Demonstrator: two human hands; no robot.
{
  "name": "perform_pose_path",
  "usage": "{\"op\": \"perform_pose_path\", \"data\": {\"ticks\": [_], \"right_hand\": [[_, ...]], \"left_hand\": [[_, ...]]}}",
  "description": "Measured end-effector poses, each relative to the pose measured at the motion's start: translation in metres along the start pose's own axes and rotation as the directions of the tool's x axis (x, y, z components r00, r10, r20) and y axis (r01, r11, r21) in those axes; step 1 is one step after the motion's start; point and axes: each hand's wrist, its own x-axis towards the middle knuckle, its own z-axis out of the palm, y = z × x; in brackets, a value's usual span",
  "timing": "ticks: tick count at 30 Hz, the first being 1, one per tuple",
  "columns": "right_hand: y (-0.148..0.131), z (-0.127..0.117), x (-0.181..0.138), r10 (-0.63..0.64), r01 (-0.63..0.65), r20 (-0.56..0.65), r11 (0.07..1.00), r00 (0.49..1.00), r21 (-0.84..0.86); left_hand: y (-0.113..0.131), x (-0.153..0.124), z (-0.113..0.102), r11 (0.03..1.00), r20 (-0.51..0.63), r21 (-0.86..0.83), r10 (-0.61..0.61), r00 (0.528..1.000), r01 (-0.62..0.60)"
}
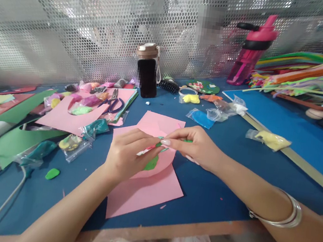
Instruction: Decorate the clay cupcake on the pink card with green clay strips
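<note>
My left hand (129, 152) and my right hand (198, 146) meet fingertip to fingertip above a round piece of pink paper (164, 165). Green modelling clay (187, 141) shows between the fingers of my right hand, which is closed in a pinch. My left thumb and fingers are pinched too; what sits between their tips is mostly hidden. Below them, a flat green clay piece (151, 163) lies on the round paper, with a bit of red and white partly covered by my left hand. Pink sheets (151, 199) lie underneath on the blue table.
Bagged clay (272, 140), scissors (114, 103) and cut paper (75, 115) surround the work area. A loose green clay piece (52, 173) lies left, near a white cable (4, 205). Behind stand a phone (147, 78), a cup (148, 51) and a pink bottle (252, 49). Pipe cleaners (307, 72) lie right.
</note>
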Motion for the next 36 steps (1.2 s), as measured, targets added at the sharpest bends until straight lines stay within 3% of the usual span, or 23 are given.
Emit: {"op": "perform_pose_path", "data": {"ticks": [8,13,17,22,29,36], "right_hand": [[0.0,-0.0014,-0.0017,0.064,-0.067,0.08,0.997,0.995,0.046],[-0.0008,0.0027,-0.0008,0.045,-0.044,0.047,0.999,0.998,-0.016],[-0.004,0.003,-0.0006,-0.003,0.004,0.025,0.999,1.0,-0.042],[-0.0026,-0.0005,-0.0004,0.037,-0.035,0.039,0.999,0.999,-0.041],[-0.0003,-0.0013,0.0004,0.078,-0.076,0.04,0.996,0.996,-0.038],[-0.0046,-0.0016,-0.0006,0.087,-0.084,0.068,0.995,0.994,-0.052]], "left_hand": [[-0.0013,-0.0011,-0.0003,1.0,-0.023,-0.013,-0.002,1.0,0.002],[-0.0001,0.0007,-0.002,0.998,-0.039,-0.004,-0.055,0.998,0.055],[0.0021,0.0014,-0.003,0.986,0.04,-0.063,-0.153,0.987,0.156],[0.0016,-0.0006,-0.0027,0.95,0.105,-0.162,-0.253,0.962,0.267],[-0.0035,-0.0008,-0.0037,0.942,0.099,-0.179,-0.269,0.958,0.283],[-0.002,-0.0008,-0.004,0.884,0.195,-0.28,-0.329,0.924,0.374]]}}
